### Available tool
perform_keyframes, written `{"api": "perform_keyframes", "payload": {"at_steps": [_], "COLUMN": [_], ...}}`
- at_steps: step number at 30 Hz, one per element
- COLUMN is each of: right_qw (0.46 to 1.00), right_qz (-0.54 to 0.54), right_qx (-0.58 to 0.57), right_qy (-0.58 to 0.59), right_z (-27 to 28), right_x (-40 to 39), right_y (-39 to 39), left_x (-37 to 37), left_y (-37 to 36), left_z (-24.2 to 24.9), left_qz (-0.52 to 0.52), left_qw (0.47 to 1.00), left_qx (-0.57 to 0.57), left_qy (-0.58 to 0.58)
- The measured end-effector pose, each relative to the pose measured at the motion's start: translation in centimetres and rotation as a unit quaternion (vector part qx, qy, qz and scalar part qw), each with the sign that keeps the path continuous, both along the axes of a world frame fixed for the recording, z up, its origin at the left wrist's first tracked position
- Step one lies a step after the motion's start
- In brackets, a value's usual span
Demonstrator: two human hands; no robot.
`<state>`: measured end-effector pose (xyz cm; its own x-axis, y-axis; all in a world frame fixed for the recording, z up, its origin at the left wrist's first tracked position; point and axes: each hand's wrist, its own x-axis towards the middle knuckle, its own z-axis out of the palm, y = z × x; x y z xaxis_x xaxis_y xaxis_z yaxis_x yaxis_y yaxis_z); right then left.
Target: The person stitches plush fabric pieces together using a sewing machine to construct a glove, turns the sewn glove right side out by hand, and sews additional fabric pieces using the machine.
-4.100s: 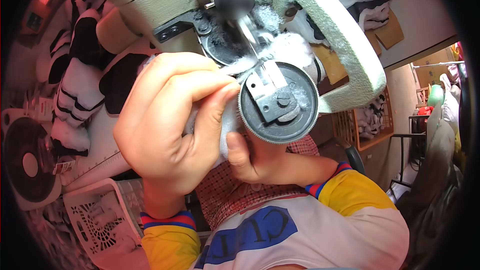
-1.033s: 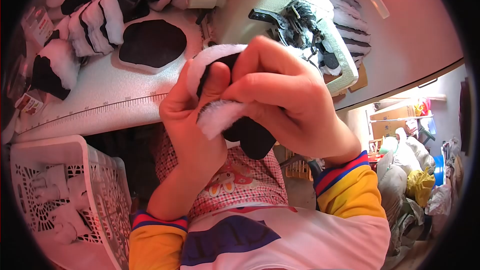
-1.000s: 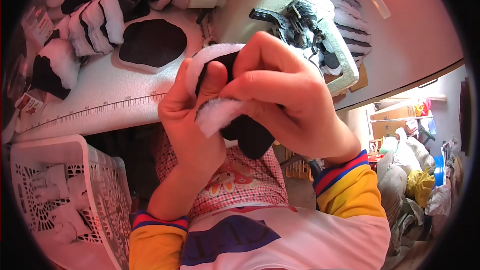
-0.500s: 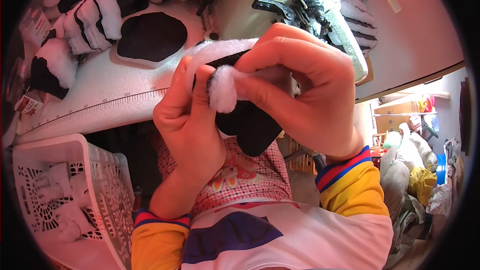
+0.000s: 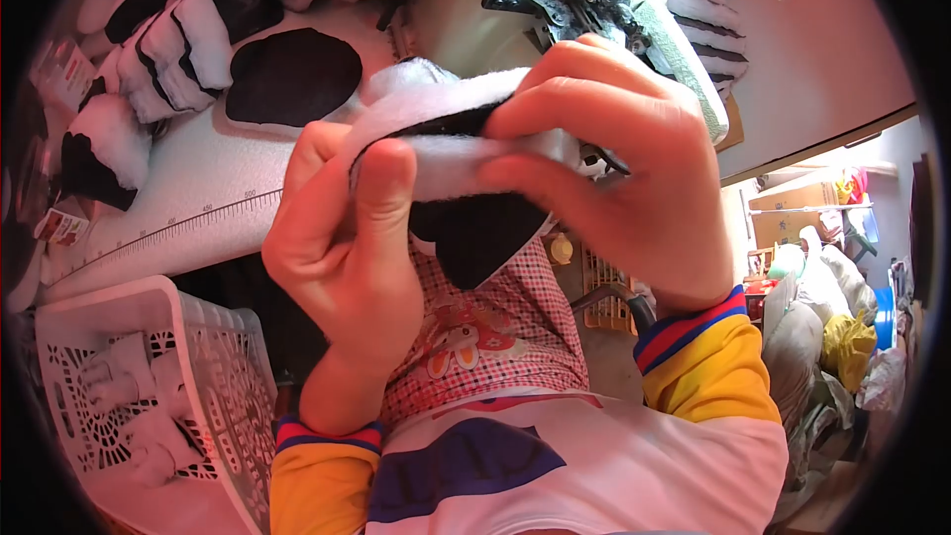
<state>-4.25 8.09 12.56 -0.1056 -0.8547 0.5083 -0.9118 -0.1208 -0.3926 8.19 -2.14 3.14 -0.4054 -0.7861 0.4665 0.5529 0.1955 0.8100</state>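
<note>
Between my hands I hold a piece of white fluffy fabric with a black backing point(image 5: 446, 166), folded so that its two white edges lie one over the other with black between them. My left hand point(image 5: 342, 213) pinches the left end, thumb in front and fingers behind. On the right end, my right hand point(image 5: 619, 139) grips with thumb below and fingers above. A black flap point(image 5: 485, 238) of the piece hangs beneath. Just behind my right hand is the dark sewing machine head point(image 5: 589, 5), partly hidden.
A black oval fabric piece point(image 5: 292, 77) lies on the table point(image 5: 208, 173) near a printed ruler. Stacks of black-and-white pieces point(image 5: 178, 54) stand at the left, more point(image 5: 701, 15) at the back right. Below left is a white plastic basket point(image 5: 168, 337) holding white pieces.
My hands have moved apart, my left hand going left. The fabric's curled white edge between them is now stretched out straight.
</note>
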Motion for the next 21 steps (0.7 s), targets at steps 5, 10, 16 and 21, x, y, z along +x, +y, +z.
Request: {"api": "perform_keyframes", "payload": {"at_steps": [5, 10, 16, 21], "right_qw": [1.0, 0.998, 0.995, 0.995], "right_qz": [-0.019, -0.016, -0.024, -0.008], "right_qx": [-0.014, -0.058, -0.077, -0.081], "right_qy": [0.006, 0.022, 0.062, 0.054], "right_z": [0.1, -0.4, -1.0, -1.1], "right_x": [-0.8, -1.0, -1.3, -1.4], "right_y": [0.3, -0.8, -1.0, -1.3], "left_x": [0.0, 0.0, 1.0, 2.7], "left_y": [0.7, 0.3, -0.9, -3.1], "left_z": [0.3, 0.6, 1.2, 4.5], "left_qz": [0.009, 0.043, 0.09, -0.028], "left_qw": [0.999, 0.994, 0.978, 0.987], "left_qx": [-0.04, -0.1, -0.132, -0.069], "left_qy": [-0.007, -0.029, -0.132, -0.142]}}
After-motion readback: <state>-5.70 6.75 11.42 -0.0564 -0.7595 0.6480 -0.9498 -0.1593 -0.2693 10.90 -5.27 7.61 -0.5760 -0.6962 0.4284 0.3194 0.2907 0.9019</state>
